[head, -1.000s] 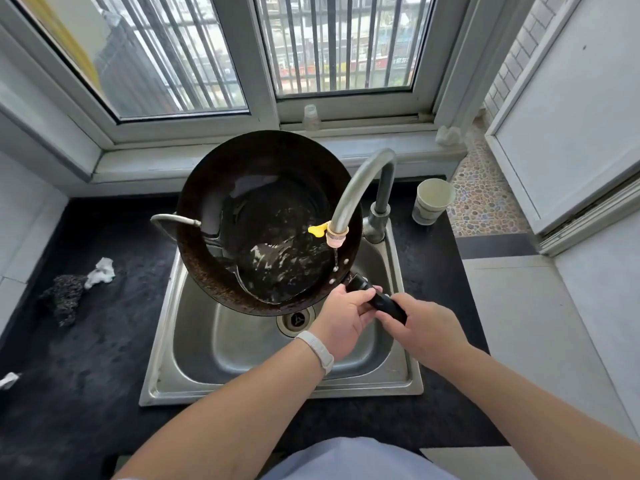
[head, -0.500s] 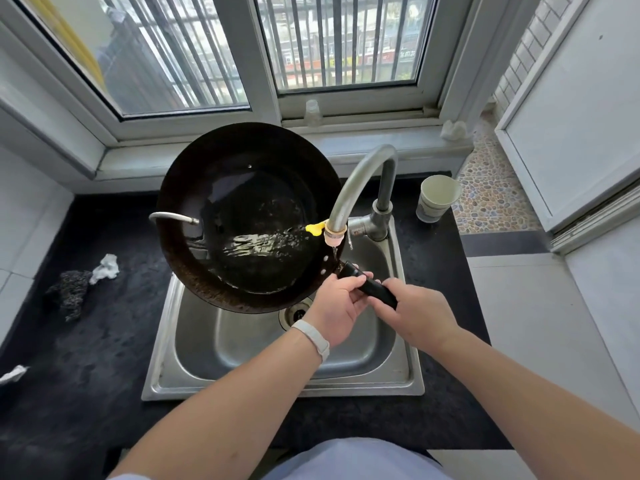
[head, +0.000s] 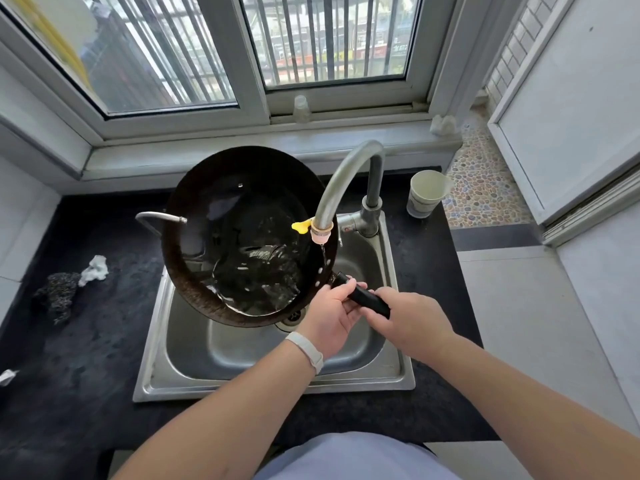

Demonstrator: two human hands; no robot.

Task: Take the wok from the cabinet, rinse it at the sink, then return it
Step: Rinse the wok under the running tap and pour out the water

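Wok over sink, handle in both hands

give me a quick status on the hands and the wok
Left hand and right hand both shut on wok handle. Wok tilted over sink, water pooled inside. Faucet trickling at wok's rim.

Bare forearms; white wristband on left wrist; light-blue garment.
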